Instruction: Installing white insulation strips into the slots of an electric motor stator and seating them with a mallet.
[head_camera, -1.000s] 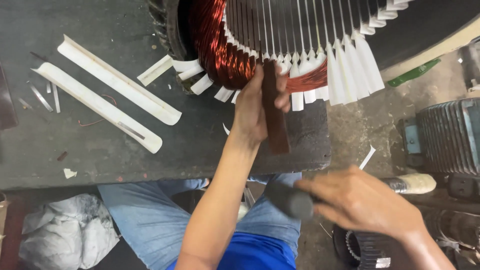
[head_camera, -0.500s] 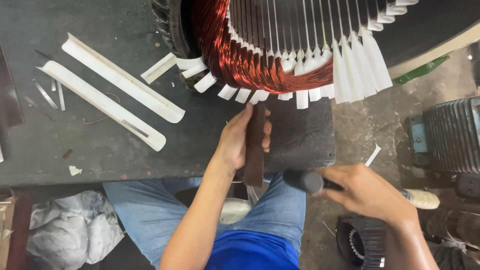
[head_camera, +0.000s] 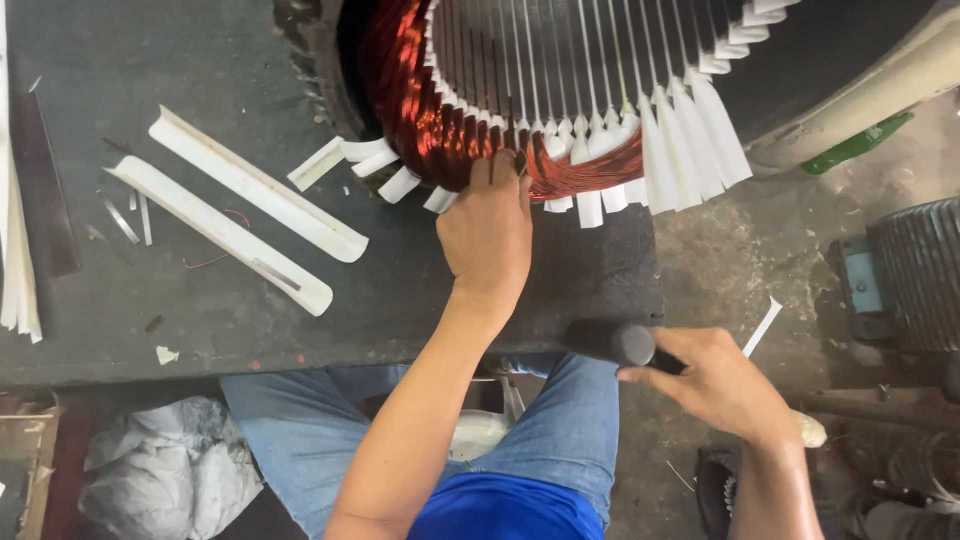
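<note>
Left hand (head_camera: 490, 235) pressed against the near edge of the copper coil (head_camera: 430, 120), fingers curled shut up at the windings; possibly pinching a small dark tool tip there, too hidden to tell. Right hand (head_camera: 715, 385) lower right, near the body, wrapped tight round the handle of a dark mallet (head_camera: 610, 342), head pointing left.

Motor core (head_camera: 560, 60) lying on the dark table (head_camera: 200, 300), far centre, open end facing near, white paper strips (head_camera: 690, 130) fanning out of the slots. Two long white paper channels (head_camera: 250, 210) loose on the table to the left.

Judged by looks: core heavy and rigid, unlikely to shift under a push. Copper bundle springy yet firm, wire coating easily scratched, so best pressed with flat fingertips rather than gripped. Paper strips thin, easily creased or torn; best taken by the free ends. Mallet solid, best held low on the handle.
</note>
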